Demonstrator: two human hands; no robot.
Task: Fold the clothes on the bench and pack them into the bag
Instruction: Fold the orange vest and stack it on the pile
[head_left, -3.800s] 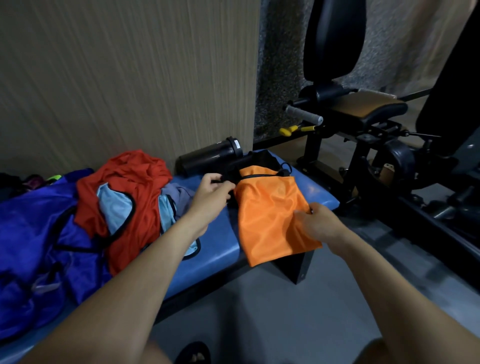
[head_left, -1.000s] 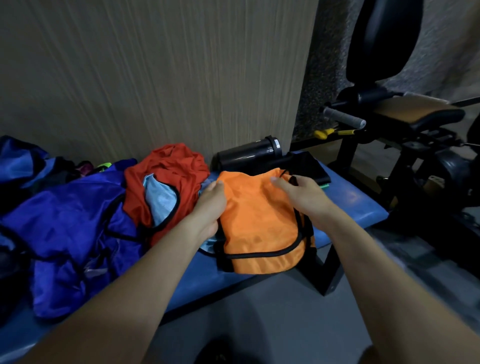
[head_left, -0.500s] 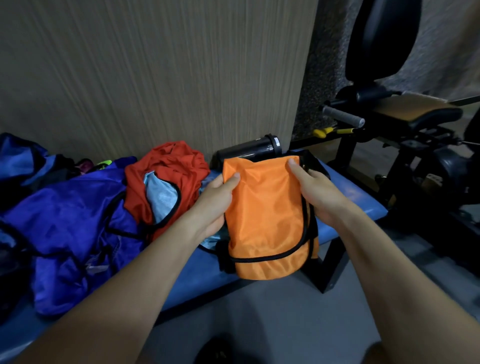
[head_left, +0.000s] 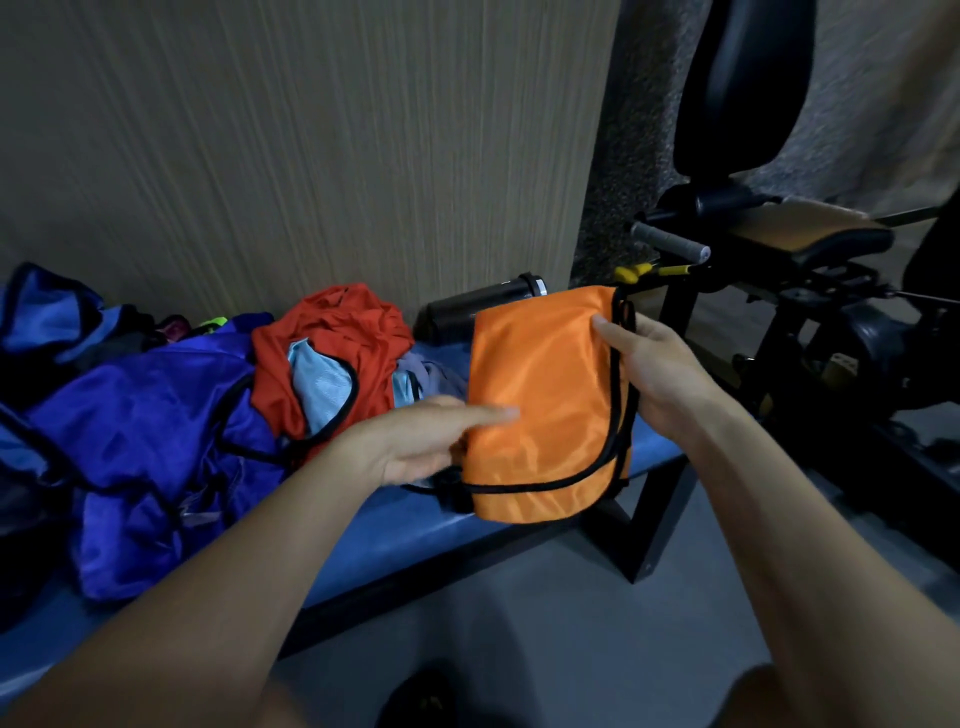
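The folded orange nylon garment with black piping (head_left: 540, 405) is held upright just above the front edge of the long blue padded bench (head_left: 395, 540), near the bench's right end. The right hand (head_left: 654, 379) grips the garment's right edge, thumb on the front face and fingers behind, apparently to keep the fold from springing open. The left hand (head_left: 421, 441) lies flat, fingers straight, pressing across the garment's lower left, probably smoothing the slippery fabric or making ready for a further fold. The two hands stand apart, one at each side of the garment.

Left of the garment on the bench lies a crumpled red jersey with light blue mesh lining (head_left: 332, 358), not yet folded, and left of that a heap of bright blue nylon garments (head_left: 145, 441). At the bench's far left sits an open blue bag (head_left: 47, 317), likely the destination. Behind the garment a black cylindrical bottle (head_left: 478, 306) lies against the wall.
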